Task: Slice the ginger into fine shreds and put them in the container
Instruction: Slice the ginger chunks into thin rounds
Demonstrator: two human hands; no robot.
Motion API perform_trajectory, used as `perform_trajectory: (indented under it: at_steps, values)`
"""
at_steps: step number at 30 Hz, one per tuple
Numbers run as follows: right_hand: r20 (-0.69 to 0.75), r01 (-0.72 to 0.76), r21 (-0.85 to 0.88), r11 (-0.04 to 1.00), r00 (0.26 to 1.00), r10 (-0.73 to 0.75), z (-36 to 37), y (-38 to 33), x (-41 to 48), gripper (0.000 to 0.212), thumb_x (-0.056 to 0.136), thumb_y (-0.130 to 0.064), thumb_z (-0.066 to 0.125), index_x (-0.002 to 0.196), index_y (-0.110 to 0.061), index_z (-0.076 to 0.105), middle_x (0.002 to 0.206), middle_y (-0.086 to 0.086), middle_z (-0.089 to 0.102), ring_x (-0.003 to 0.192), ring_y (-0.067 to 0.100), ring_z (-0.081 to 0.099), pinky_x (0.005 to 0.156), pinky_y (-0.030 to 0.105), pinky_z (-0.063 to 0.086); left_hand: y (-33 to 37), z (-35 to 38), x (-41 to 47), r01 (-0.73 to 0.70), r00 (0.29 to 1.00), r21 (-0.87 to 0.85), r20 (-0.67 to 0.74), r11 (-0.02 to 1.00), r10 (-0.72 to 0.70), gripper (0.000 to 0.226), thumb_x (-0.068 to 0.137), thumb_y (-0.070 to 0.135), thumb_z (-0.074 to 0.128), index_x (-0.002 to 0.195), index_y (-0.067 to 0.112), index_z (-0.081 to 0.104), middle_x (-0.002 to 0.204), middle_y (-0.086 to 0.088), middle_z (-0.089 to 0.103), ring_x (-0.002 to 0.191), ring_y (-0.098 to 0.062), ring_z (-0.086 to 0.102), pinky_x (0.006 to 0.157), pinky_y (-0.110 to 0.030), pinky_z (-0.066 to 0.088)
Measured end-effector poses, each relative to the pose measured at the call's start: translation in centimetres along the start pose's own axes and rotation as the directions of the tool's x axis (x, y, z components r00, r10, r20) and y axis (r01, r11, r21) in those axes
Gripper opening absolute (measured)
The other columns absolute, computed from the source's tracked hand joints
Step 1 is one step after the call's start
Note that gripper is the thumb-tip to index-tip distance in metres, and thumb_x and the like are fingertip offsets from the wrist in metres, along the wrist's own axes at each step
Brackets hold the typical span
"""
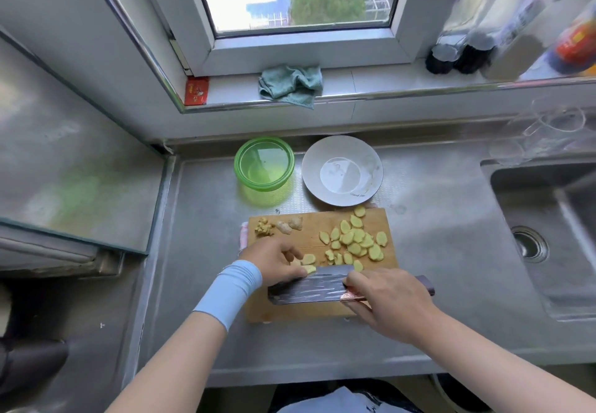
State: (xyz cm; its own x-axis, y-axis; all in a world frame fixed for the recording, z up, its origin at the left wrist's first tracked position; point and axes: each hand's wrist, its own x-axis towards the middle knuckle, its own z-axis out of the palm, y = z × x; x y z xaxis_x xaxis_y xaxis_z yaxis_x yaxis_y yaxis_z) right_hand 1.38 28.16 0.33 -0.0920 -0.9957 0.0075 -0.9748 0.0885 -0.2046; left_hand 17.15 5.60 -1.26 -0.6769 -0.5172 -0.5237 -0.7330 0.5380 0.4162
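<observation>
- Judging by the layout, the shredding step is only starting. Most of the ginger slices [354, 240] lie loose on the right half of the cutting board [311, 224], and the green container [264, 164] beyond the board on the desk [200, 251] holds no ginger.
- The left hand [277, 261] has its fingers curled down on a small stack [307, 263] of slices at the near-left of the board, pinning it.
- The right hand [387, 299] is wrapped around the cleaver [306, 286] where the blade meets the handle. The blade's edge sits just beside the left fingertips.
- The next move probably calls for narrow, closely spaced cuts across the stack, with the left fingertips tucked back from the edge.
- Two uncut ginger knobs [288, 225] wait at the far-left corner.
</observation>
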Motion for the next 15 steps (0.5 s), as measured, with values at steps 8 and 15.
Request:
perform_trajectory:
  at_steps: [8,15]
  values:
    - [0.004,0.016,-0.001,1.000,1.000,-0.016,-1.6,0.3,0.5,0.030,0.091,-0.056,0.043,0.084,-0.028,0.051,0.061,-0.013,0.054,0.050,0.012,0.050,0.044,0.026,0.024,-1.2,0.3,-0.1,0.034,0.988,-0.295,-0.131,0.955,-0.075,0.012,0.089,0.047,0.067,0.078,0.048,0.063,0.089,0.020,0.069,0.087,0.009,0.057,0.117,-0.046,0.028]
    - [0.035,0.075,0.005,0.997,0.997,-0.075,-1.4,-0.2,1.0,0.029,0.093,-0.055,0.044,0.085,-0.028,0.048,0.060,-0.012,0.053,0.047,0.013,0.049,0.039,0.028,0.032,-0.4,0.9,-0.9,0.087,0.996,-0.090,-0.029,0.992,-0.090,0.043,0.059,0.078,0.065,0.081,0.040,0.065,0.074,0.023,0.067,0.103,0.007,0.054,0.124,-0.043,0.008]
